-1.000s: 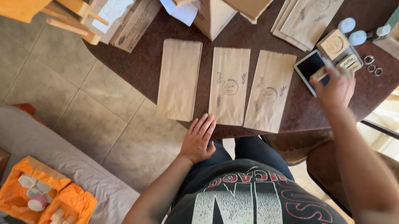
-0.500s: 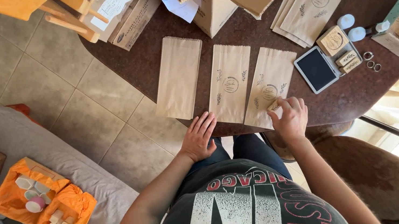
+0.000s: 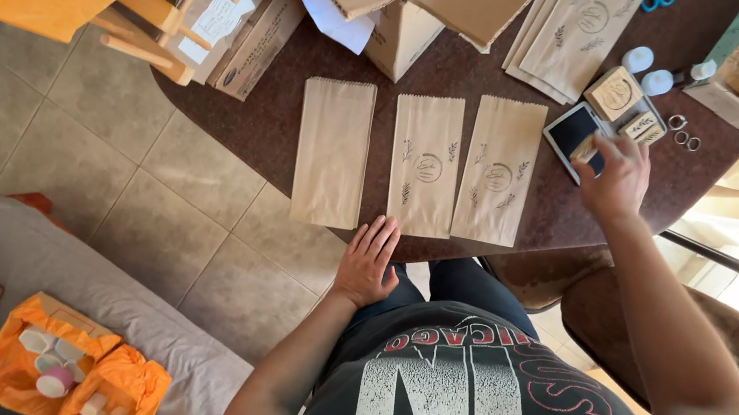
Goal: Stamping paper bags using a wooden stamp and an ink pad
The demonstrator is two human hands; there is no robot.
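Observation:
Three brown paper bags lie side by side on the dark table [image 3: 281,136]: a plain left bag [image 3: 331,150], a middle bag [image 3: 425,162] and a right bag [image 3: 499,170], the last two printed with a round mark and leaves. My left hand [image 3: 368,263] lies flat with fingers apart at the table's near edge, below the middle bag. My right hand [image 3: 613,175] is over the dark ink pad [image 3: 570,130] to the right of the bags, fingers closed on a small wooden stamp [image 3: 586,152].
An open cardboard box [image 3: 404,11] and a stack of printed paper bags [image 3: 579,27] sit at the back. Larger wooden stamps [image 3: 615,94], small white bottles [image 3: 647,69] and metal rings [image 3: 685,131] lie beyond the ink pad. A padded chair [image 3: 703,327] stands to the right.
My right hand went from the ink pad to the right bag, pressed on it, and has come back over the ink pad. My left hand stayed put.

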